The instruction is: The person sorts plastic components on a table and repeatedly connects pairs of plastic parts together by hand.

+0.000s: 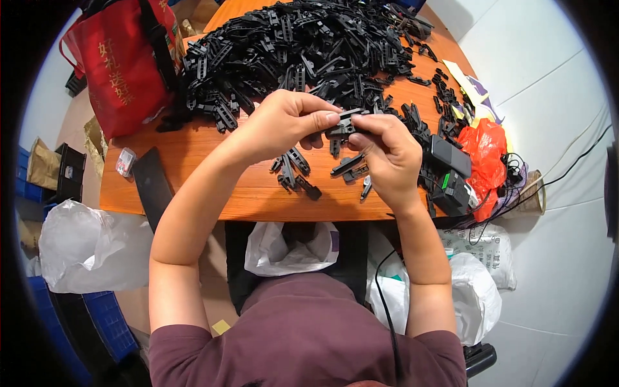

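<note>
Above the wooden table [219, 184], the left hand [284, 122] and right hand [392, 151], both nearly closed, pinch 1 black plastic part [346, 127]; I'd steady 1 end and work the other gently.

Plastic parts [293, 55] look matt, the wooden tabletop [238, 198] glossy.

printed characters [116, 73] on red bag [143, 45], white sack [505, 266]
</note>
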`<state>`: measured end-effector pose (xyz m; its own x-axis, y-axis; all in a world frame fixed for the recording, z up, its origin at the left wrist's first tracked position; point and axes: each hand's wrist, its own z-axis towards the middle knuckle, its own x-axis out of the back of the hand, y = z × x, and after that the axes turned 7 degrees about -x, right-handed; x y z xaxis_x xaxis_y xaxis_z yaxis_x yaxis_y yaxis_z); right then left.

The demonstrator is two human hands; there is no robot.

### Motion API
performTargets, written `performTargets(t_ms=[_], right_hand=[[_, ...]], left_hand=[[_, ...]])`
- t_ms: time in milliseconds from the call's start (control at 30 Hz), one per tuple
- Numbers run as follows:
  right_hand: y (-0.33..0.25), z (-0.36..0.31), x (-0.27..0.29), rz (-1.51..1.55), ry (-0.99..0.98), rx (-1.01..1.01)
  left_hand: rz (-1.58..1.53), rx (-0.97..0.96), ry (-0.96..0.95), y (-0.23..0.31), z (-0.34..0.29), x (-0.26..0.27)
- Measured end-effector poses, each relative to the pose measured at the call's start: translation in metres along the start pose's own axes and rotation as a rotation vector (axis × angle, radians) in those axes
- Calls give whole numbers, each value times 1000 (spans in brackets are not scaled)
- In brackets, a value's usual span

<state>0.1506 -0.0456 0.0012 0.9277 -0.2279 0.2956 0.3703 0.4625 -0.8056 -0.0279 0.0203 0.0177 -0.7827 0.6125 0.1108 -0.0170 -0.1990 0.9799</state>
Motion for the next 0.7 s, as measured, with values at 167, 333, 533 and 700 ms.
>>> performTargets(t_ms=[167,333,533,700], right_hand=[[-1,-8,-1,-36,61,162],[-7,-14,2,-18,77,172],[-23,-15,0,-83,204,63],[-16,-16,12,-203,-39,123]], left_hand=[[103,-93,69,-5,-6,-9],[630,-723,-25,8,-11,-7],[754,-784,98,1,-18,-13],[749,-713,29,-1,-26,-14]])
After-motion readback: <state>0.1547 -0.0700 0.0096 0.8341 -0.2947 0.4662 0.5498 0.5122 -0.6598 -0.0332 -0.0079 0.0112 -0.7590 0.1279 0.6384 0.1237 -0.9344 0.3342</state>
